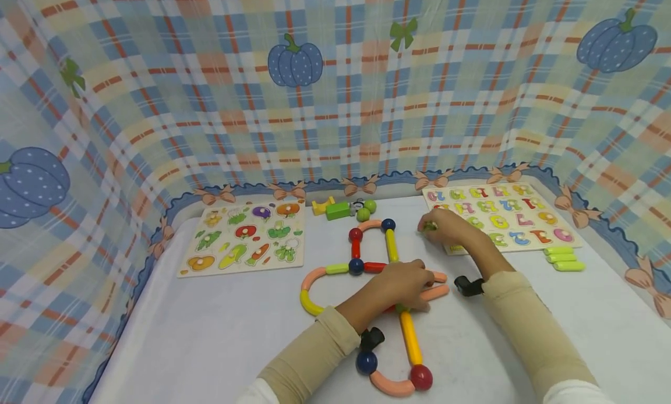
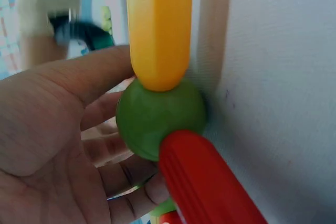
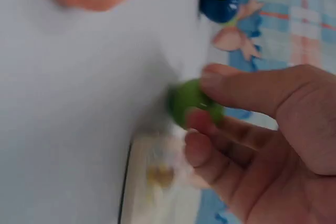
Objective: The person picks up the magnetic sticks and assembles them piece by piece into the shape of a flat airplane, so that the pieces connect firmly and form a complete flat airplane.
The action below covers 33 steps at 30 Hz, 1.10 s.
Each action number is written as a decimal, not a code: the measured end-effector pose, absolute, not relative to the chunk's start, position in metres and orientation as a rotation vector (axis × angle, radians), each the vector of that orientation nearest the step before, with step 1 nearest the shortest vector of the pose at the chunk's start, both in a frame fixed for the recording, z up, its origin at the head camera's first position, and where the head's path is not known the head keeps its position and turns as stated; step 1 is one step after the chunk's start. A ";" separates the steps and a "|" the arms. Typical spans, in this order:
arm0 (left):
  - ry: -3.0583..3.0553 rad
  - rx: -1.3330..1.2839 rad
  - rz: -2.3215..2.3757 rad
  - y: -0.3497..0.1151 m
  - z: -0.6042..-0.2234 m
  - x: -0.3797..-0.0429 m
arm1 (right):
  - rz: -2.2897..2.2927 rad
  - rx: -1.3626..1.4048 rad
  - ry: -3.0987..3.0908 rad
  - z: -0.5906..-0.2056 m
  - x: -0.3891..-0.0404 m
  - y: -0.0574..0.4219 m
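Note:
My right hand (image 1: 448,228) pinches a small green ball (image 3: 188,100) between thumb and fingertips, lifted beside the near-left edge of the number puzzle board (image 1: 563,220). The left hand (image 1: 401,280) reaches over the middle of a flat figure made of coloured rods and balls. In the left wrist view its thumb and fingers hold another green ball (image 2: 157,116), joined to an orange-yellow rod (image 2: 160,24) and a red rod (image 2: 205,182). Pink curved rods (image 1: 436,292) extend right of that hand, which covers part of the figure in the head view.
A vegetable puzzle board (image 1: 241,238) lies at the left. Behind the figure sit a green block (image 1: 337,211), a yellow piece (image 1: 322,205) and green balls (image 1: 369,206). Several light-green rods (image 1: 563,258) lie at the right. A checked curtain (image 1: 346,124) encloses the back and sides.

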State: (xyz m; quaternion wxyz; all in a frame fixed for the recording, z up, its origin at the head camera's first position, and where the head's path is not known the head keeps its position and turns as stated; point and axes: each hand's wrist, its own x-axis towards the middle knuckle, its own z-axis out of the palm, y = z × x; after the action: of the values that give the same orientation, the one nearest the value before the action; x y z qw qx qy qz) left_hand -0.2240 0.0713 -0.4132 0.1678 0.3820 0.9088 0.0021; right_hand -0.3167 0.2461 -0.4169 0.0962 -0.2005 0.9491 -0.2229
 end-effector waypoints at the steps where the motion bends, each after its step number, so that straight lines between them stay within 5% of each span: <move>1: 2.592 1.075 0.007 0.073 -0.414 -0.224 | -0.673 -0.574 2.759 -0.414 -0.305 0.252; 10: 2.641 1.003 0.045 0.077 -0.415 -0.221 | -0.942 -0.522 2.405 -0.416 -0.225 0.292; 33: 2.828 0.944 -0.078 0.080 -0.409 -0.220 | -1.128 -0.583 2.461 -0.434 -0.227 0.287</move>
State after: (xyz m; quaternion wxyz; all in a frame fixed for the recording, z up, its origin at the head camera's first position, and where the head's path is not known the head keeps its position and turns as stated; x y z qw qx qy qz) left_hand -0.2195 0.0799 -0.4089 0.0796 0.3156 0.9452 -0.0261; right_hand -0.2269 0.2874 -0.4343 0.1850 -0.2070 0.8733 -0.4002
